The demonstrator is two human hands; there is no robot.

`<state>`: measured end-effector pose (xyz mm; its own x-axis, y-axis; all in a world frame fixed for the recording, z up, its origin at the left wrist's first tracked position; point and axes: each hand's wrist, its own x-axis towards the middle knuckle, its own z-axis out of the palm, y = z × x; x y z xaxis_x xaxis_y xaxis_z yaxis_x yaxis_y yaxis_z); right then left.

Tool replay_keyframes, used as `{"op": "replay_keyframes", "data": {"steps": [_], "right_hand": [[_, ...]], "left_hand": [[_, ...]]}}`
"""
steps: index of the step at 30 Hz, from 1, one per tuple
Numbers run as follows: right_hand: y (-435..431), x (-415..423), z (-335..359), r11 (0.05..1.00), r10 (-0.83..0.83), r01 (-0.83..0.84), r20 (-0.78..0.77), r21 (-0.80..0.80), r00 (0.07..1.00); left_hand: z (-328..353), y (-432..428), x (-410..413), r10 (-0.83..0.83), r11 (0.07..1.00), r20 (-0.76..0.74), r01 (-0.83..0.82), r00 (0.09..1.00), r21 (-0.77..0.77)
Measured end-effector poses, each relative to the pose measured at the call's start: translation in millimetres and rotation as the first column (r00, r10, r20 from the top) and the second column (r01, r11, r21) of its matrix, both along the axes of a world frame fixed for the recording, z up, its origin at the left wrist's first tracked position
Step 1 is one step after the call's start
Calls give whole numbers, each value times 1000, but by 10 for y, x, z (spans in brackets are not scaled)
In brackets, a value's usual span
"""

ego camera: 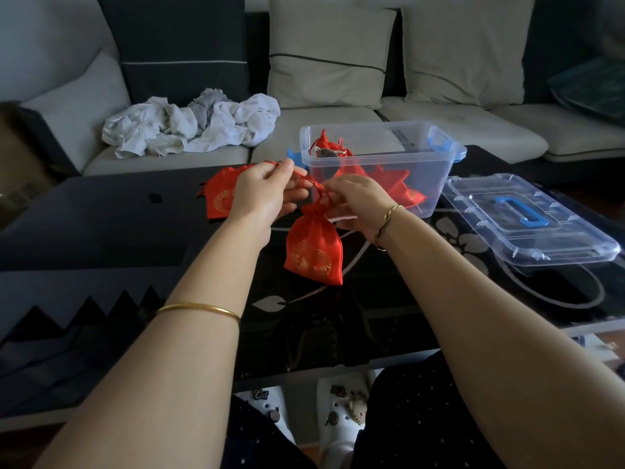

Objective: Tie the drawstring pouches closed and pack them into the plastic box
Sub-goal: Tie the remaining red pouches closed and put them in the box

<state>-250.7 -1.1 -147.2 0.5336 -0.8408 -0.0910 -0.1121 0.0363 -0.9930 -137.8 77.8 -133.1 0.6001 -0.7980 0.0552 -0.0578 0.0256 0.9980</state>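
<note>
A red satin drawstring pouch with gold print is held up just above a black glass table, in front of the clear plastic box. Its red cord is pinched between thumb and forefinger of the left hand and drawn up to the left. The gathered neck is gripped by the curled fingers of the right hand, apparently so the mouth can be cinched for knotting. The box is stood open at the table's far side, with several red pouches already packed inside. Its clear lid with a blue handle is laid flat to the right, which keeps the opening free. More flat red pouches are left at the far left, judged yet to be tied.
</note>
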Motion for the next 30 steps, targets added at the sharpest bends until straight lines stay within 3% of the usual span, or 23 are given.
{"op": "replay_keyframes", "data": {"steps": [10,22,27,30], "right_hand": [[-26,11,-23,979,154,-163,77,119,985],[-34,-60,-21,949,311,-311,-3,58,950],[-16,-89,3,942,330,-330,19,64,944],[-30,-113,16,963,248,-256,87,85,965]], "left_hand": [[46,44,-20,-34,998,-97,29,995,-56],[47,18,-31,-30,995,-184,11,983,-104],[52,15,-28,-11,995,-202,-9,979,-100],[49,24,-5,5,995,-197,-23,980,-92]]}}
